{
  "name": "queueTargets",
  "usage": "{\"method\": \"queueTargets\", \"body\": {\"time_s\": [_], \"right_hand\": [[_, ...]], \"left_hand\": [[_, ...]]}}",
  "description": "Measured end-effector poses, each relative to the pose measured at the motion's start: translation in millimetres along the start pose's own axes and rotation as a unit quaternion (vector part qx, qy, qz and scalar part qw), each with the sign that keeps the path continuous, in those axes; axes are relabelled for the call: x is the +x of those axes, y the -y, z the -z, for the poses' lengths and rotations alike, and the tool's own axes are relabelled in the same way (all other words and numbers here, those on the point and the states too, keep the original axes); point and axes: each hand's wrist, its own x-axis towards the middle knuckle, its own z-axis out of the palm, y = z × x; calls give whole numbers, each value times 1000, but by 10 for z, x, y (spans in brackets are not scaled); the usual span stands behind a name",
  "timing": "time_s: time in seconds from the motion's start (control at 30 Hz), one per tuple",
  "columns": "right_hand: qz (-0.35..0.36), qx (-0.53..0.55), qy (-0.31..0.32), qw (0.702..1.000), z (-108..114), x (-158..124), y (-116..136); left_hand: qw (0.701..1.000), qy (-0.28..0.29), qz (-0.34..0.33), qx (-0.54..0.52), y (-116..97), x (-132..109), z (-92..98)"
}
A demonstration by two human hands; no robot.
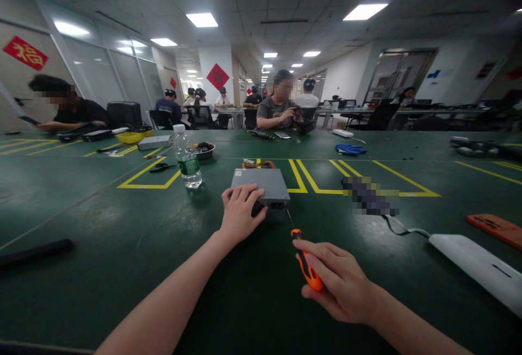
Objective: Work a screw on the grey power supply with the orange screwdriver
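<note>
A grey metal computer power supply lies on the green table, its power socket side facing me and a bundle of coloured cables at its far side. My left hand grips its near left part, fingers over the top and thumb at the front. My right hand is closed around the orange and black handle of a screwdriver. The thin shaft points up at the lower right corner of the power supply's near face. Whether the tip touches a screw there is too small to tell.
A water bottle stands left of the power supply, near a metal bowl. To the right lie a white power bank-like device with a cable, an orange phone and blue gloves. A person sits opposite.
</note>
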Motion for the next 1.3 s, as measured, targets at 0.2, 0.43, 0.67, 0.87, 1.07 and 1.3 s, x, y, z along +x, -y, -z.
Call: {"method": "queueTargets", "body": {"time_s": [0.2,0.43,0.67,0.87,1.07,1.3], "right_hand": [[4,23,30,999,37,8,1],[18,-15,-2,1000,30,21,-10],[-8,9,4,1000,43,-14,4],[35,-47,19,998,45,75,33],[14,-41,-28,999,18,-26,-29],[30,-54,18,998,57,36,-7]], "left_hand": [[1000,-5,0,1,-14,4,6],[1000,-1,-1,7,-11,4,11],[1000,0,-3,12,-19,10,21],[1000,2,-1,9,-18,13,15],[1000,7,2,5,-7,12,5],[1000,3,0,7,-8,14,11]]}}
